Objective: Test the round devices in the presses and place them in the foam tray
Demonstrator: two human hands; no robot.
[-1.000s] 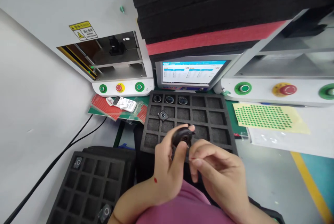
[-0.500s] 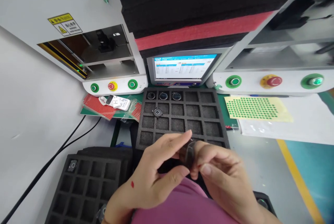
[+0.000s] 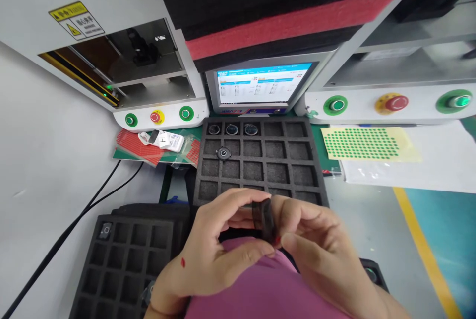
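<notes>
My left hand [image 3: 219,244] grips a dark round watch case [image 3: 267,220] by its rim, between the thumb below and the fingers above. The case is turned nearly edge-on, so its faces are mostly hidden. My right hand [image 3: 316,244] is close against its right side, thumb and forefinger pinched on a small red sticker [image 3: 277,240] at the lower edge of the case. Another red sticker [image 3: 183,262] is on the back of my left hand. Just beyond my hands is a black foam tray [image 3: 260,164] with several round watch cases; one watch case [image 3: 223,153] lies across a divider.
A second foam tray [image 3: 115,264] is at the lower left. Behind stand a monitor [image 3: 264,86] and machines with green buttons and red stop buttons [image 3: 396,103]. Red sticker sheets [image 3: 139,146] and a white handheld device [image 3: 167,140] lie left, a green dot sheet [image 3: 366,143] right.
The watch case has tipped slightly in my left hand. My right thumb and forefinger have brought the red sticker to its lower edge. The whole view has shifted a little.
</notes>
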